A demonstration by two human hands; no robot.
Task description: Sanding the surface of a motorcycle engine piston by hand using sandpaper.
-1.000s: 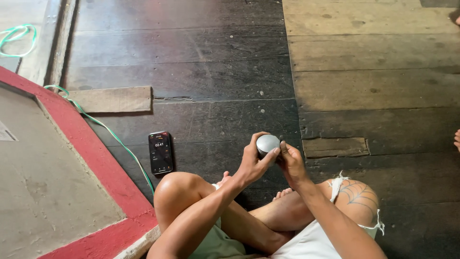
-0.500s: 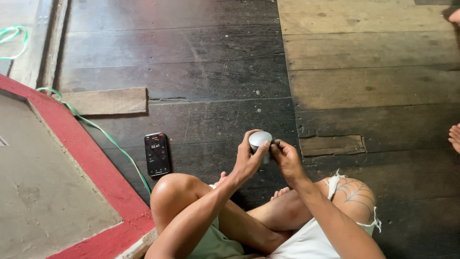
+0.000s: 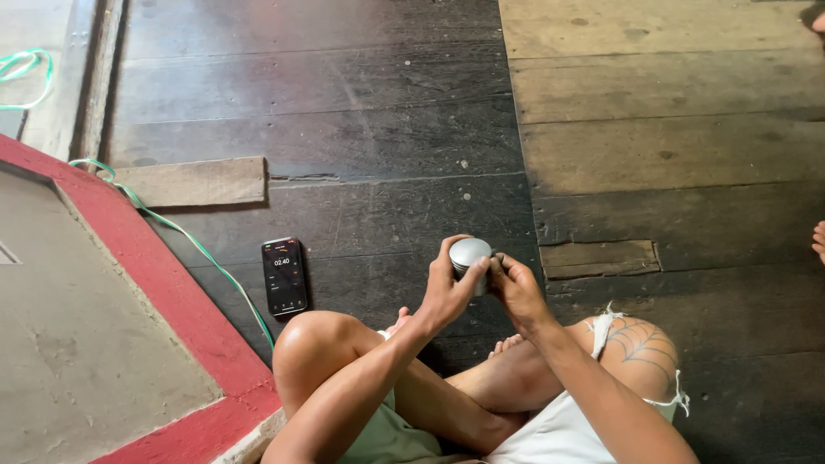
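- Both hands meet in front of the crossed legs: the left hand (image 3: 445,292) is curled round a small round silver tin (image 3: 470,255), thumb and fingers wrapped about its side from the left.
- Opposite it, the right hand (image 3: 516,288) closes on the same tin from the right, fingertips pressed to its rim and side, so the tin is pinched between the two hands.
- That tin is held up off the floor, above the shins, its smooth, pale grey metal top tilted toward the person; its lower half is hidden by fingers.
- Just left of the raised knee, a dark phone (image 3: 284,275) lies flat on the floorboards (image 3: 361,129), screen lit.
- Beside the phone, a green cord (image 3: 185,234) runs along the red-edged slab (image 3: 163,292).
- Farther off, a pale short plank (image 3: 193,181) rests on the dark boards.
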